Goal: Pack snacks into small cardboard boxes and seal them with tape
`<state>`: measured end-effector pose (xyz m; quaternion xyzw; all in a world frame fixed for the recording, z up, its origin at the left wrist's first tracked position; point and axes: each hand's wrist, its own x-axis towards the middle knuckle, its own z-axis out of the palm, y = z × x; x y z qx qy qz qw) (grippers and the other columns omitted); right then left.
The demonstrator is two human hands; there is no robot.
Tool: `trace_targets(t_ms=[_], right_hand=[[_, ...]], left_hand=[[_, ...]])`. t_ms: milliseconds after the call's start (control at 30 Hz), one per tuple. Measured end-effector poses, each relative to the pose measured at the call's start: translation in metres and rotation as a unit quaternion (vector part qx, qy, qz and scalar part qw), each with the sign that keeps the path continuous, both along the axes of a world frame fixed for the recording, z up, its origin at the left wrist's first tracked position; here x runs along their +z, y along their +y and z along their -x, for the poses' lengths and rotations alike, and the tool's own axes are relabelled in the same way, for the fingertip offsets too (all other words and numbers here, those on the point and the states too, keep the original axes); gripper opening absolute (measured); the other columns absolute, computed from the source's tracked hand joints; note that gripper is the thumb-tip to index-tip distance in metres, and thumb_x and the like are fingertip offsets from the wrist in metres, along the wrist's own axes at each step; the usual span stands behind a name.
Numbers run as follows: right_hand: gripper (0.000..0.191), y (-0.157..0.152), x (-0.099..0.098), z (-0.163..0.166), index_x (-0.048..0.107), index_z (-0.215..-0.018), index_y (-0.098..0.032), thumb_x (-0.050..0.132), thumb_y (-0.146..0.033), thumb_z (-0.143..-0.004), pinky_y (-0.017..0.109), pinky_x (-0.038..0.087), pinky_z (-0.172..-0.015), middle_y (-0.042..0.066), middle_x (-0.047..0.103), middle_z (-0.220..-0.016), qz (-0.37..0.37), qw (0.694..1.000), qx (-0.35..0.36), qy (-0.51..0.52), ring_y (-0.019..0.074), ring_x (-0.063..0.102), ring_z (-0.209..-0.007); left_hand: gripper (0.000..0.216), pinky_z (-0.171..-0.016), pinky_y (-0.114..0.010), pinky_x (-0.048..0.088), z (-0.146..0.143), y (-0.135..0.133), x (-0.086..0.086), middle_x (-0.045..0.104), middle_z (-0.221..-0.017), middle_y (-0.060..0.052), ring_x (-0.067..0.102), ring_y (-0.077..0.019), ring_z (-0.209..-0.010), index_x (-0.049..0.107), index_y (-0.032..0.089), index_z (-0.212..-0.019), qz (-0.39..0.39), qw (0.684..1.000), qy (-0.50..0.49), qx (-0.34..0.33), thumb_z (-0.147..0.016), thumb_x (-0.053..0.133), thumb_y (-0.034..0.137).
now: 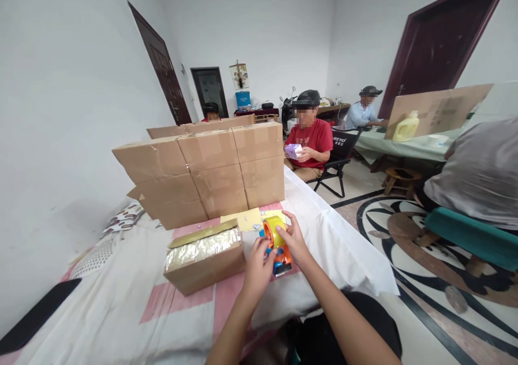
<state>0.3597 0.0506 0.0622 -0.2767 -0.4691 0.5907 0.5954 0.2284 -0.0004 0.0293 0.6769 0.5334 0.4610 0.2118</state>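
Note:
A yellow roll of packing tape (pixel 275 229) on an orange core is between my hands, above a blue and orange tape dispenser (pixel 282 268). My left hand (pixel 259 262) closes on the dispenser's near left side, with fingertips up against the core. From the right, my right hand (pixel 294 238) grips the tape roll, thumb on its face and index finger raised. Whether the roll is seated on the dispenser I cannot tell, as my fingers cover part of it. Left of my hands sits a cardboard box (pixel 206 268), its top lined with shiny packing film and a flap raised at the back.
A wall of joined cardboard boxes (pixel 210 178) stands across the table behind the box. Yellow printed sheets (pixel 240 219) lie in front of it. A seated person in red (pixel 311 138) holds a purple pack beyond the table's right edge. A black slab (pixel 36 313) lies far left.

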Motion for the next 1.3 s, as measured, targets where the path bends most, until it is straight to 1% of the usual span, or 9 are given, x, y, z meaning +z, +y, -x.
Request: trace_targets(t_ms=[233,433,567,667,867,967,1067,1133,1300], right_hand=[[0.065,0.000,-0.009,-0.007,0.042,-0.131,-0.025,0.078,-0.046,-0.081,0.031,0.058,-0.073,0.000,0.075,-0.084,-0.011,0.998,0.049,-0.044,0.0182,0.072,-0.072],[0.094,-0.004,-0.016,0.007,0.022,-0.158,-0.026,0.076,-0.043,-0.084,0.041,0.055,-0.100,0.010,0.073,-0.122,-0.005,0.999,0.033,-0.022,0.0241,0.071,-0.111],[0.101,-0.008,-0.015,0.011,0.005,-0.163,-0.026,0.071,-0.046,-0.089,0.040,0.058,-0.096,0.011,0.071,-0.126,-0.016,0.999,0.004,-0.051,0.0225,0.073,-0.104],[0.104,-0.008,-0.012,0.010,0.001,-0.164,-0.025,0.069,-0.049,-0.089,0.037,0.060,-0.087,0.011,0.073,-0.122,-0.027,0.998,-0.009,-0.064,0.0223,0.073,-0.098],[0.088,0.001,-0.010,0.004,0.017,-0.163,-0.025,0.051,-0.066,-0.092,0.040,0.063,-0.076,0.009,0.074,-0.108,0.002,0.997,-0.029,-0.076,0.0253,0.074,-0.087],[0.079,0.009,-0.013,0.002,0.035,-0.157,-0.023,0.043,-0.069,-0.094,0.044,0.058,-0.096,0.010,0.069,-0.126,-0.022,0.987,-0.091,-0.128,0.0284,0.067,-0.117],[0.071,0.017,-0.016,-0.001,0.049,-0.149,-0.020,0.041,-0.066,-0.097,0.044,0.035,-0.122,0.009,0.052,-0.153,-0.088,0.972,-0.140,-0.168,0.0260,0.042,-0.146],[0.067,0.021,-0.017,-0.003,0.051,-0.148,-0.019,0.038,-0.064,-0.099,0.043,0.025,-0.126,0.008,0.046,-0.158,-0.117,0.966,-0.153,-0.170,0.0234,0.034,-0.151],[0.061,0.025,-0.019,-0.005,0.053,-0.146,-0.020,0.037,-0.059,-0.102,0.042,0.026,-0.126,0.008,0.048,-0.157,-0.136,0.967,-0.159,-0.143,0.0234,0.039,-0.149]], left_hand=[[0.030,-0.095,-0.036,0.055,0.003,0.000,-0.001,0.061,-0.128,-0.011,0.061,-0.0248,-0.122,0.066,0.023,-0.121,-0.013,0.997,-0.082,-0.007,-0.098,0.052,0.036],[0.030,-0.104,-0.040,0.049,0.005,0.001,0.000,0.063,-0.127,-0.011,0.061,-0.0250,-0.121,0.065,0.023,-0.121,-0.008,1.000,-0.026,0.004,-0.096,0.055,0.034],[0.043,-0.099,-0.044,0.051,0.007,0.005,-0.011,0.064,-0.123,-0.013,0.062,-0.0277,-0.117,0.060,0.019,-0.123,0.043,0.995,-0.045,0.076,-0.085,0.068,0.036],[0.026,-0.092,-0.040,0.054,0.005,0.008,-0.018,0.065,-0.111,-0.011,0.064,-0.0257,-0.107,0.070,0.018,-0.100,0.048,0.993,-0.097,0.050,-0.083,0.068,0.038],[0.034,-0.083,-0.032,0.054,-0.009,0.009,-0.025,0.065,-0.100,-0.010,0.066,-0.0223,-0.097,0.073,0.016,-0.069,0.085,0.979,-0.185,0.019,-0.081,0.068,0.047],[0.031,-0.082,-0.029,0.052,-0.015,0.006,-0.028,0.065,-0.101,-0.010,0.064,-0.0192,-0.094,0.074,0.015,-0.075,0.099,0.972,-0.213,0.031,-0.080,0.070,0.045],[0.028,-0.070,-0.025,0.048,-0.018,0.000,-0.024,0.066,-0.083,-0.006,0.060,-0.0150,-0.076,0.073,0.015,-0.078,0.119,0.968,-0.219,0.032,-0.081,0.071,0.043],[0.028,-0.064,-0.024,0.044,-0.018,-0.004,-0.018,0.066,-0.074,-0.003,0.057,-0.0135,-0.068,0.073,0.014,-0.080,0.131,0.967,-0.215,0.026,-0.082,0.070,0.042],[0.026,-0.066,-0.024,0.045,-0.020,-0.017,0.006,0.073,-0.078,-0.003,0.061,-0.0146,-0.069,0.076,0.017,-0.085,0.129,0.972,-0.196,0.015,-0.085,0.068,0.041]])
